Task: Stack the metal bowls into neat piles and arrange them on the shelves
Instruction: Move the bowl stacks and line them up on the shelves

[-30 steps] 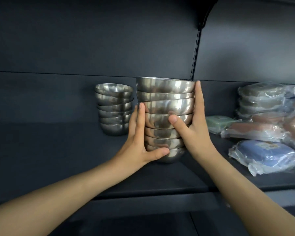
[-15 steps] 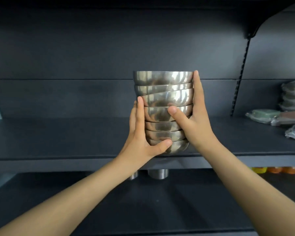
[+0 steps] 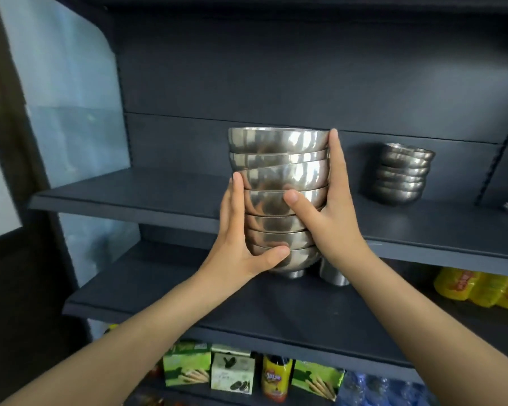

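A tall stack of several shiny metal bowls [image 3: 277,171] is held in the air in front of the dark upper shelf [image 3: 135,197], between both my hands. My left hand [image 3: 241,244] clasps its left side, thumb curled under the lowest bowls. My right hand [image 3: 326,218] grips the right side, fingers reaching to the top rim and thumb across the front. The upper bowls sit slightly tilted. A second, shorter pile of metal bowls [image 3: 402,174] stands on the same shelf to the right.
Two metal cups [image 3: 333,273] stand on the middle shelf [image 3: 165,291] just below the held stack. Yellow packets [image 3: 478,290] lie at the right of that shelf. Boxes and a bottle [image 3: 276,376] fill the bottom shelf. A pale wall [image 3: 65,98] is at left.
The view has swung left and pulled back. The held stack has travelled left along the shelf, away from the shorter pile, and both hands keep the same grip.
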`<state>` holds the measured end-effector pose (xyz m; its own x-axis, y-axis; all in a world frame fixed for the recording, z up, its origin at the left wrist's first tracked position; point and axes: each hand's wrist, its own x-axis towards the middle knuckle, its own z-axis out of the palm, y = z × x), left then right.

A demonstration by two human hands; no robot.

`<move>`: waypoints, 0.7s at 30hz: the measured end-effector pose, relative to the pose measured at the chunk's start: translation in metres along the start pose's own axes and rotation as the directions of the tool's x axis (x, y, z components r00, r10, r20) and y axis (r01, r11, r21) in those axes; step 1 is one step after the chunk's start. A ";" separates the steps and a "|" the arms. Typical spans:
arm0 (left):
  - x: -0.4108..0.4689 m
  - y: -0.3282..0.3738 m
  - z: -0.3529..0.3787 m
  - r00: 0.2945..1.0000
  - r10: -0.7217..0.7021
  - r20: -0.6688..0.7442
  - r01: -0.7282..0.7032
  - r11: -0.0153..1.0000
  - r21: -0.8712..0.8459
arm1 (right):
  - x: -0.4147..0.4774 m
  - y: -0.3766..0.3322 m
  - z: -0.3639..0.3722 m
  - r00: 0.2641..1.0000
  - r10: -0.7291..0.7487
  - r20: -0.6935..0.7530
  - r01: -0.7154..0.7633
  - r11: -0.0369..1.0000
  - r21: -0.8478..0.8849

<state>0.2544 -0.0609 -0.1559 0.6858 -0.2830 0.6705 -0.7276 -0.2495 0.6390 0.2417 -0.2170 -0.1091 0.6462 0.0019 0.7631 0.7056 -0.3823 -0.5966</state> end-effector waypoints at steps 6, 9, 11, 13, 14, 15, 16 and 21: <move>-0.067 0.008 -0.039 0.996 -0.070 -0.054 0.073 0.996 0.051 | -0.041 -0.025 0.045 0.997 -0.011 0.071 0.003 0.994 0.109; -0.098 0.012 -0.056 0.994 -0.096 -0.056 0.098 0.994 0.046 | -0.061 -0.037 0.065 0.996 -0.002 0.091 -0.011 0.989 0.149; -0.114 0.011 -0.069 0.992 -0.106 -0.070 0.110 0.992 0.054 | -0.070 -0.045 0.080 0.994 -0.003 0.107 -0.015 0.986 0.167; -0.126 0.008 -0.083 0.989 -0.119 -0.085 0.127 0.987 0.101 | -0.077 -0.051 0.096 0.993 -0.001 0.116 -0.020 0.983 0.185; -0.131 0.005 -0.091 0.988 -0.122 -0.091 0.133 0.984 0.119 | -0.079 -0.053 0.104 0.993 -0.004 0.118 -0.019 0.982 0.190; -0.134 0.003 -0.098 0.988 -0.127 -0.091 0.138 0.982 0.127 | -0.080 -0.055 0.113 0.993 -0.005 0.121 -0.018 0.981 0.195; -0.137 -0.001 -0.105 0.987 -0.134 -0.090 0.144 0.981 0.129 | -0.080 -0.056 0.121 0.992 -0.006 0.126 -0.020 0.980 0.199; -0.139 -0.037 -0.142 0.986 -0.146 -0.079 0.153 0.984 0.088 | -0.071 -0.050 0.170 0.991 -0.004 0.132 -0.022 0.980 0.199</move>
<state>0.1882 0.1190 -0.2194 0.7837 -0.1692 0.5976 -0.6125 -0.3700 0.6986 0.2101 -0.0412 -0.1752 0.6757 0.1251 0.7265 0.7350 -0.1903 -0.6509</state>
